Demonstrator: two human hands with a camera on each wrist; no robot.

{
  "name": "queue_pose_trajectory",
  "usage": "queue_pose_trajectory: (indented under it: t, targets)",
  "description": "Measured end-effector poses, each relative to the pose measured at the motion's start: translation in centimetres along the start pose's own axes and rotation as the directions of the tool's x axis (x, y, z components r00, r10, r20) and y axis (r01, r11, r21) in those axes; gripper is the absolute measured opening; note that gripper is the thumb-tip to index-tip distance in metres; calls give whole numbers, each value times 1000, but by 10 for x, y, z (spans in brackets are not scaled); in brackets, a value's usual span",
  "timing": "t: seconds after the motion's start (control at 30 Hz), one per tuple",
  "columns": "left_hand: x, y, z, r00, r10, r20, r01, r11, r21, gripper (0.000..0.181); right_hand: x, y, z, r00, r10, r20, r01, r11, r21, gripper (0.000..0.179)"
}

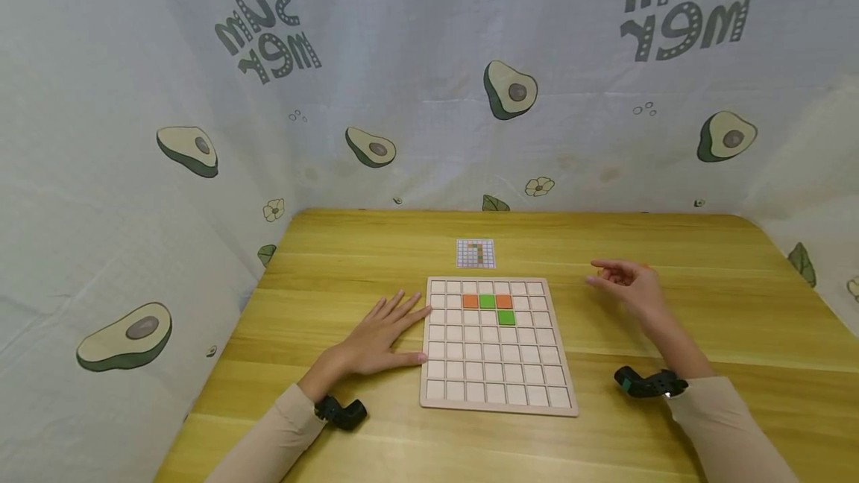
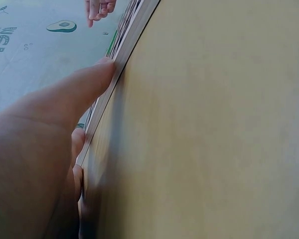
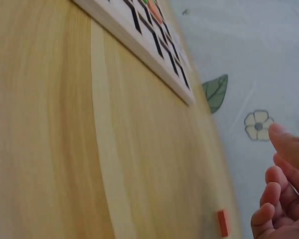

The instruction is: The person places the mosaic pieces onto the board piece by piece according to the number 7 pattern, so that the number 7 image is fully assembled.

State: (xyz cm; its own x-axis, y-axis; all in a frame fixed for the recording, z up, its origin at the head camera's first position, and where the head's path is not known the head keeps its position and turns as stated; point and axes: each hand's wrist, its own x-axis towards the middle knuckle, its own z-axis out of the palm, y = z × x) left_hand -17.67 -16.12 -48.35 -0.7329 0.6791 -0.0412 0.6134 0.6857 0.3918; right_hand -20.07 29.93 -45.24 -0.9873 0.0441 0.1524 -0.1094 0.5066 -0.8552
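A pale wooden grid board lies on the table. In its upper rows sit an orange tile, a green tile, a second orange tile and, below that, another green tile. My left hand rests spread beside the board, its thumb and index finger touching the left edge. To the right of the board, my right hand hovers with loosely bent fingers and no tile visible in its grasp. Near it an orange tile lies on the table in the right wrist view.
Behind the board lies a small printed card with a coloured grid pattern. The wooden table ends at a white curtain printed with avocados, which hangs behind it and along the sides.
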Motion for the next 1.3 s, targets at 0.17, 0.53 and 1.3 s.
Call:
queue_pose_trajectory:
  t: [0.17, 0.53, 1.3]
  targets:
    - [0, 0, 0, 1000, 3, -8, -3, 1000, -7, 82, -1, 10, -7, 997, 57, -47, -57, 998, 8, 54]
    - [-1, 1, -1, 1000, 0, 0, 0, 1000, -1, 83, 2, 20, -10, 988, 116, -105, -121, 992, -43, 54]
    - [-1, 3, -3, 1000, -19, 16, 19, 1000, 3, 83, 7, 28, -4, 978, 160, -135, -169, 984, -55, 52]
